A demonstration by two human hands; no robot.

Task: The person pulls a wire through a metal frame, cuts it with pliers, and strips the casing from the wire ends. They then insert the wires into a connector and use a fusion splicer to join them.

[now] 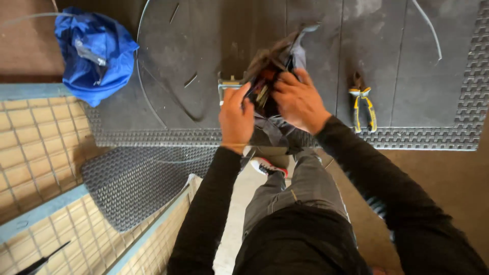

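Both my hands are at a grey fabric tool pouch (293,53) lying on a dark rubber mat (204,61). My left hand (236,118) grips the pouch's near left edge, thumb up by a metal bracket (226,84). My right hand (299,101) spreads over the pouch's right side, fingers reaching into its opening, where several small tools (262,86) show. Black sleeves cover both my arms. What the fingers hold inside the pouch is hidden.
Yellow-handled pliers (362,104) lie on the mat right of the pouch. A crumpled blue bag (94,51) sits at the upper left. A smaller grey mat (135,181) overlaps a tiled floor (35,147). Thin wires (142,81) curve across the mat. My leg and shoe (270,167) are below.
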